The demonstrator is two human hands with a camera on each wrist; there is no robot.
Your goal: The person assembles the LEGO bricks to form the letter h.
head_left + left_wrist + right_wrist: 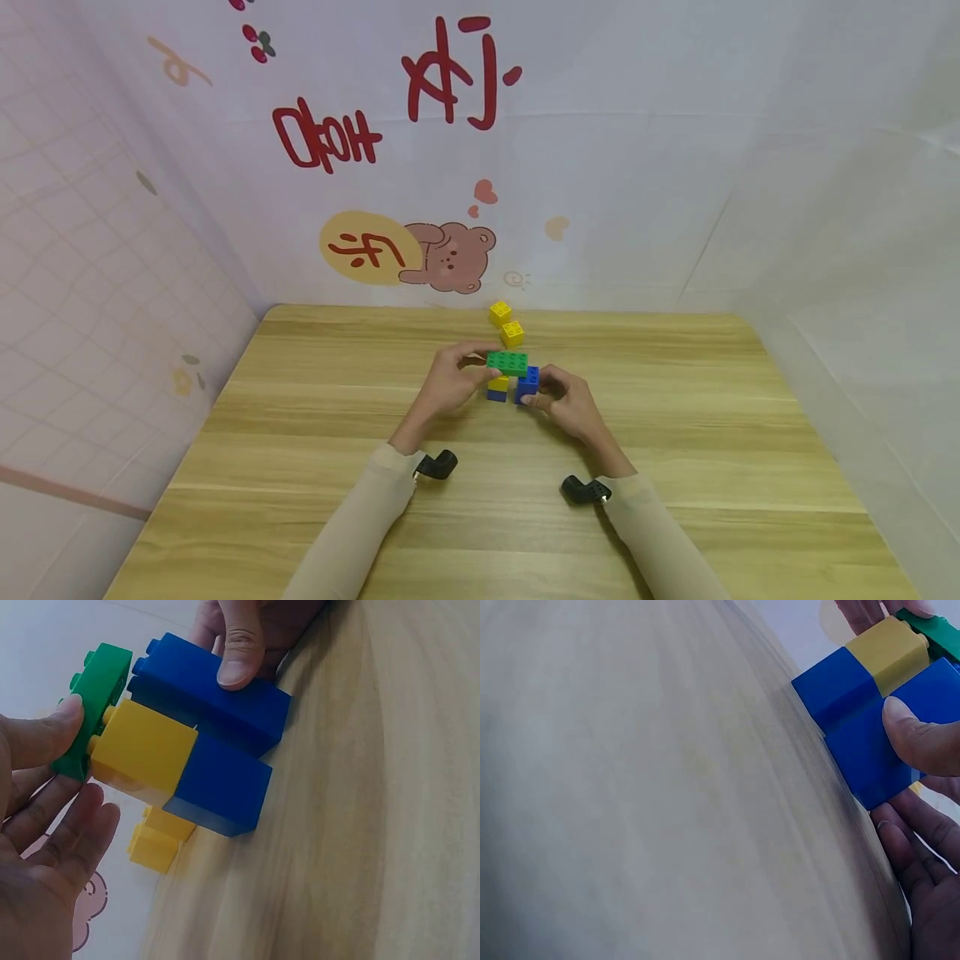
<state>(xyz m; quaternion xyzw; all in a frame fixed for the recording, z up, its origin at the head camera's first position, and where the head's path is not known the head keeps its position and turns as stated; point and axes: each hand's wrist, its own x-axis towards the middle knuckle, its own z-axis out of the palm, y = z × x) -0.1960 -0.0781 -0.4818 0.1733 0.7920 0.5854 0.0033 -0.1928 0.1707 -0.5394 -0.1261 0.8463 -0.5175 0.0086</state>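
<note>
My left hand (452,382) pinches a long green toy brick (507,362) between thumb and fingers. The brick lies across, close over the studs of a yellow brick (144,748), which sits on a blue brick (219,784) to form a small stack. Just right of that stack stands a taller blue column (210,686) that looks like two stacked blue bricks. My right hand (570,403) grips this column, its thumb on the near face and its fingers behind. In the head view the green brick partly hides the tops of both stacks.
Two loose yellow bricks, a farther one (500,313) and a nearer one (512,334), rest behind the stacks near the table's back edge. A white printed curtain (600,183) hangs behind the wooden table (480,533). Black wrist mounts show at both sleeves.
</note>
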